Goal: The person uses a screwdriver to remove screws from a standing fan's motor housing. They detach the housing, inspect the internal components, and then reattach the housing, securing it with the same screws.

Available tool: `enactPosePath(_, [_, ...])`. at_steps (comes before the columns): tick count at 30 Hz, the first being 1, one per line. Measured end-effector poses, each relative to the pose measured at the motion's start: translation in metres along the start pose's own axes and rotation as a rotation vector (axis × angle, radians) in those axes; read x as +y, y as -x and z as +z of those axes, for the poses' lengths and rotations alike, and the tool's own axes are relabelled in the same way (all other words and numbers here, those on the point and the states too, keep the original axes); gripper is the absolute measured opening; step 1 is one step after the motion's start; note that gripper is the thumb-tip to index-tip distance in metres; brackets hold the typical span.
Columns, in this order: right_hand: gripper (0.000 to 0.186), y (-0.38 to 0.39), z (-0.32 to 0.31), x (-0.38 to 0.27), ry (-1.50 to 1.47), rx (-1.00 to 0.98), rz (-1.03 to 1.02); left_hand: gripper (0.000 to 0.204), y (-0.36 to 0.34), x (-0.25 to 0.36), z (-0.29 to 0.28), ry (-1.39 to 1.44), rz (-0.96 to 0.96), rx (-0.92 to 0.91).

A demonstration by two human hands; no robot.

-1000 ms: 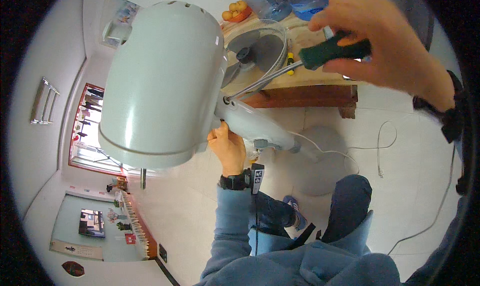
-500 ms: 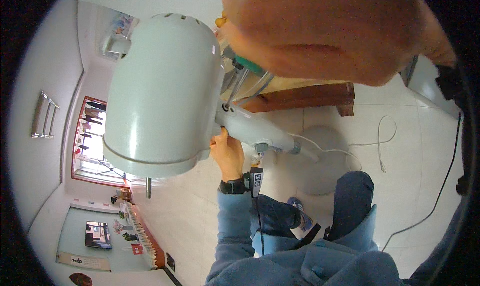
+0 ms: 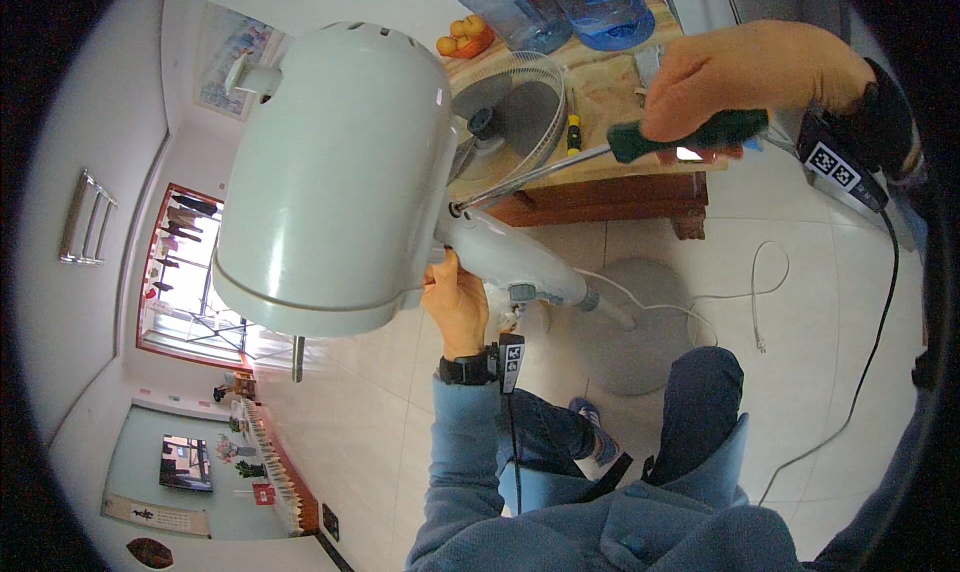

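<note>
A pale grey fan motor housing (image 3: 330, 172) fills the upper middle, joined to its grey neck (image 3: 515, 257) and pole above a round base (image 3: 625, 362). My right hand (image 3: 730, 82) holds the dark green handle of a long screwdriver (image 3: 650, 142); its tip sits at a hole (image 3: 457, 208) at the top of the neck. My left hand (image 3: 455, 302) grips the underside of the joint between housing and neck, its fingertips partly hidden behind the grey plastic.
A wooden table (image 3: 600, 192) carries the fan grille and blades (image 3: 520, 102), a yellow-black screwdriver (image 3: 574, 132), oranges (image 3: 462, 40) and blue water jugs (image 3: 600, 7). A white cord (image 3: 760, 292) lies on the tiled floor (image 3: 800, 392). A television (image 3: 187, 462) hangs far left.
My right hand swung up over the screwdriver and is now back at its handle, palm turned differently, the tip staying at the hole. My left hand has barely moved.
</note>
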State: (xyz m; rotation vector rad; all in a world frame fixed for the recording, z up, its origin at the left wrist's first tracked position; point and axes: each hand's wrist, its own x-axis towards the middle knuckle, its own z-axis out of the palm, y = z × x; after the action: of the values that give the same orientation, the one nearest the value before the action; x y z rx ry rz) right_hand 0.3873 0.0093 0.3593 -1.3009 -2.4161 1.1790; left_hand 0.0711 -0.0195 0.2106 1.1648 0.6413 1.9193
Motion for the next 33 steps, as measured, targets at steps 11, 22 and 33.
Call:
enactPosePath(11, [0.034,0.003,0.026,0.02,1.457,0.872,-0.708,0.034,-0.002,-0.002,-0.021,-0.044,0.025,-0.193])
enactPosePath(22, [0.03,-0.003,0.007,0.017,-0.108,-0.059,0.134,0.046,-0.003,-0.003,-0.011,-0.115,-0.007,-0.148])
enactPosePath(33, [0.036,0.014,0.014,0.024,1.406,0.791,-0.804,0.015,0.001,0.004,0.024,-0.102,0.078,0.21])
